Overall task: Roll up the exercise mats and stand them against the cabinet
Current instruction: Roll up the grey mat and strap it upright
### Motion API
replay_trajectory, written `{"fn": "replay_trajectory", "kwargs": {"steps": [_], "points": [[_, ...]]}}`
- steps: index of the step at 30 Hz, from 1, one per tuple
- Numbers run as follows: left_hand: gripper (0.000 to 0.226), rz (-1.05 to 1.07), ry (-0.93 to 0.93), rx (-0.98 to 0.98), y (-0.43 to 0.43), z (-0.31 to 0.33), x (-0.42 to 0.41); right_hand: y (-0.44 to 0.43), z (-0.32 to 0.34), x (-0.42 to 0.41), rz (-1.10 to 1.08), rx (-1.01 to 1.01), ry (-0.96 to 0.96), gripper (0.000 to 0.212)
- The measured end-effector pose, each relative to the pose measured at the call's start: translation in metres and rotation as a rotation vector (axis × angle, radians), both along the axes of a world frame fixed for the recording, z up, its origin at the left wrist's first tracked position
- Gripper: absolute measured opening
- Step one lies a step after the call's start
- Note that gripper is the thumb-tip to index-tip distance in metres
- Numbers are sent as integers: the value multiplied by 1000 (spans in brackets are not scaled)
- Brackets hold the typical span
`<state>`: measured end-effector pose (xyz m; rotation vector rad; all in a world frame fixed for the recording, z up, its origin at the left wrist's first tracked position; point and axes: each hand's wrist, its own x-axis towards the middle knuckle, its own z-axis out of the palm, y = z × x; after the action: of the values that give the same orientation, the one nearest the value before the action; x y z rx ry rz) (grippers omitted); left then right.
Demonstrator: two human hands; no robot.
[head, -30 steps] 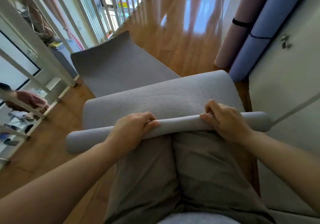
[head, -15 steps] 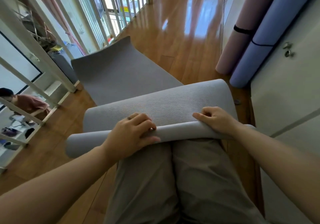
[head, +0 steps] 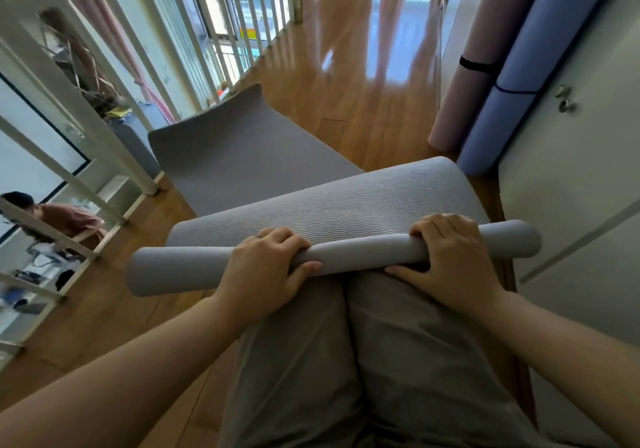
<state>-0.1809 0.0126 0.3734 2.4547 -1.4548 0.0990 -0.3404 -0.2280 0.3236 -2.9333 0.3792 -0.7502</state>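
A grey exercise mat [head: 332, 205] lies on the wooden floor, its near end wound into a thin tight roll [head: 349, 257] across my knees. My left hand [head: 266, 271] grips the roll left of centre, fingers over the top and thumb underneath. My right hand [head: 450, 260] grips it right of centre in the same way. The unrolled part stretches away toward the railing, its far end curling up. A pink rolled mat [head: 474, 52] and a blue rolled mat [head: 512, 77] lean upright against the white cabinet [head: 571, 170] on the right.
A white railing [head: 114, 77] runs along the left, with a drop to a lower level where a person [head: 52, 215] sits. Shiny wooden floor [head: 363, 66] stretches ahead. The cabinet door has a small metal latch [head: 564, 99].
The roll's right end was hidden half a second ago and shows again past my right hand. Both hands went from lying flatter on the mat to wrapping around the roll.
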Motion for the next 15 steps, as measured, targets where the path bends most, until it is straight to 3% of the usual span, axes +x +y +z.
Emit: {"fn": "replay_trajectory", "kwargs": {"steps": [6, 10, 15], "points": [[52, 50, -227, 269, -9, -7, -14, -9, 1, 14, 116, -47, -7, 68], [47, 36, -239, 301, -13, -4, -2, -12, 5, 24, 139, -45, -35, 75], [38, -30, -226, 328, -6, 27, -2, -23, 41, 31, 287, -179, -13, 74]]}}
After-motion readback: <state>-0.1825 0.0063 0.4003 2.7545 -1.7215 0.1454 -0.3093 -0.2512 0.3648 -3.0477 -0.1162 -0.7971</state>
